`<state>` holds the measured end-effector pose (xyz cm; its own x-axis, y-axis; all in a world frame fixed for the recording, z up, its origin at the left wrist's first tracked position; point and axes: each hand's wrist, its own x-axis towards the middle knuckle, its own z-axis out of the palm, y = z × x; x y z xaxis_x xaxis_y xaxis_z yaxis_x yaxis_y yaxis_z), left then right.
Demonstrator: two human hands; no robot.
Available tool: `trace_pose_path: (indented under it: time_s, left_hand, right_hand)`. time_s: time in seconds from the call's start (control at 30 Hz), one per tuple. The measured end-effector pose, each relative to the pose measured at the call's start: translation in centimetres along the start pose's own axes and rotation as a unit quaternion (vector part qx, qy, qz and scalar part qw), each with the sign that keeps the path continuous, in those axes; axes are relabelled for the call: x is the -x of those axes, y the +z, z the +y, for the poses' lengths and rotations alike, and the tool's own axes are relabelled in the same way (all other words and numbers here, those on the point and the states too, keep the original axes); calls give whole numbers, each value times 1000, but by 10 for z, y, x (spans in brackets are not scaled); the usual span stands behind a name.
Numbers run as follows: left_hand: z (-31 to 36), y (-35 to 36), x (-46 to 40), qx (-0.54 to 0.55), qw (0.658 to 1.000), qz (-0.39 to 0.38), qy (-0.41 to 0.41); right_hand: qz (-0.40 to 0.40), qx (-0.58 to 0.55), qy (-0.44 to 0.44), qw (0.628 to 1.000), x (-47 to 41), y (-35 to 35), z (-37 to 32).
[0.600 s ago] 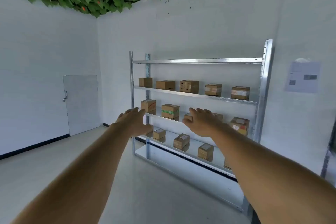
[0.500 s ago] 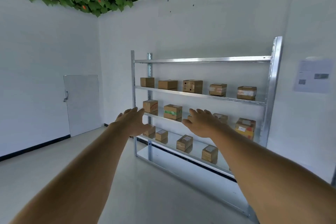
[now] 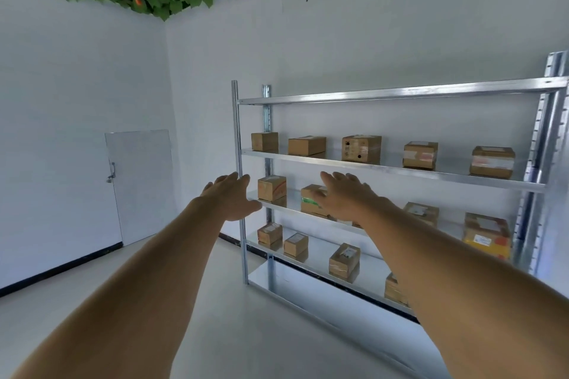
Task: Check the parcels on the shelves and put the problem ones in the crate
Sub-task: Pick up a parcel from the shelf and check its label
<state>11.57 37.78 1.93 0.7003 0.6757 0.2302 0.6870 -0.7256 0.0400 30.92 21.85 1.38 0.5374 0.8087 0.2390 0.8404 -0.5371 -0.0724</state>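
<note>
1. Risk, left side: the left hand was raised in front of the rack, overlapping its front-left post in view. If it swept right without care, it could likely clip the post or knock the box just right of the post.
2. Risk, right side: the right hand covered part of the green-taped box in view; a blind reach could push that box backward or miss a damaged face. Whether it touched the box could not be told.
3. No crate was in view, so a carried parcel would need a turn away from the rack.
4. Pose: both arms were stretched forward, backs of the hands up, fingers straight and spread, released and holding nothing.
5. The parcels sat spaced along three rack levels, all untouched as far as could be seen.
</note>
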Motion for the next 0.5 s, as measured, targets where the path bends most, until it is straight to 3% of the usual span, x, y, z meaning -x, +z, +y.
trace_pose_path:
  time_s: [0.23,0.5]
  left_hand:
    - [-52,40,-119,-1,1000,-1,1]
    - [-112,80,-313,7,1000,-8,-21]
  right_hand:
    - [1,-10,-3,1000,-142,45,-21]
    - [1,-23,-9,1000,-342,93,-23]
